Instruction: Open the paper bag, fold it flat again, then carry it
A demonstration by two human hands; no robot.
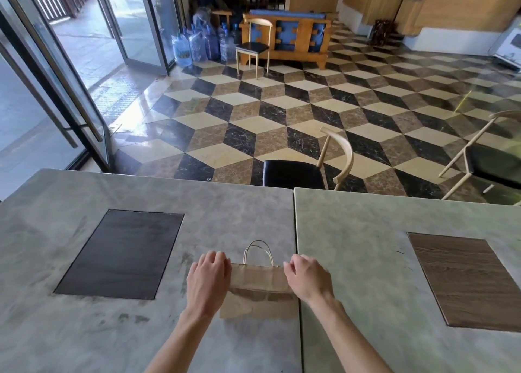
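Note:
A brown paper bag (258,288) with twisted paper handles (258,253) lies on the grey table (141,330), near the seam between two tabletops. The bag looks folded flat, with a crease across its middle and its handles pointing away from me. My left hand (208,279) grips the bag's top left corner, fingers curled over the edge. At the top right corner my right hand (307,278) holds the bag the same way.
A dark rectangular inset (121,254) sits in the left tabletop and a wood-grain inset (465,282) in the right one. A black-seated chair (298,172) stands just beyond the table's far edge. Glass doors (70,90) are at the left.

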